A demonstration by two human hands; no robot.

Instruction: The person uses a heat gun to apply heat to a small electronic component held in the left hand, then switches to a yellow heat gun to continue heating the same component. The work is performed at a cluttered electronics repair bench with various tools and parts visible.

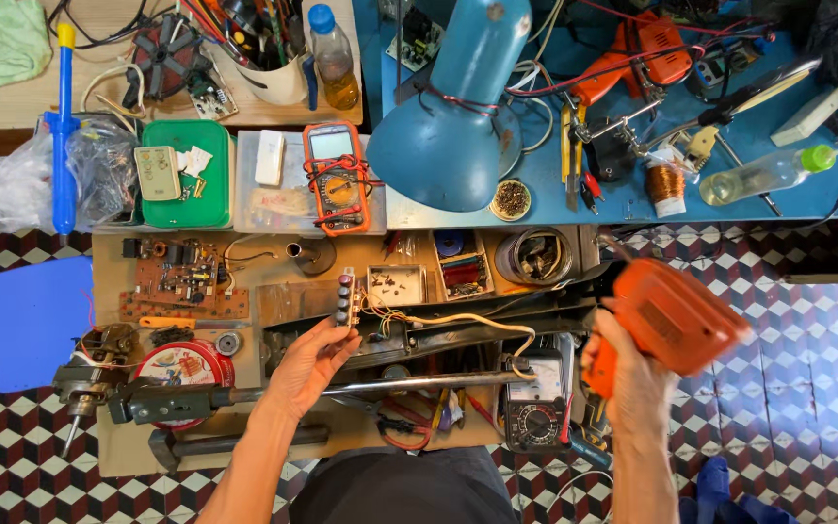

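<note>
Left hand [307, 364] pinches small, light, likely fragile switch board [346, 299] by its edges; right hand [632, 374] grips orange soldering gun [671, 315] handle.

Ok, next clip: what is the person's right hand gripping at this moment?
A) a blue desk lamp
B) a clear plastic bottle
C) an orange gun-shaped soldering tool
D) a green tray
C: the right hand is closed round the handle of the orange gun-shaped soldering tool, raised at the bench's right side, while the left hand holds a small switch block.
</note>
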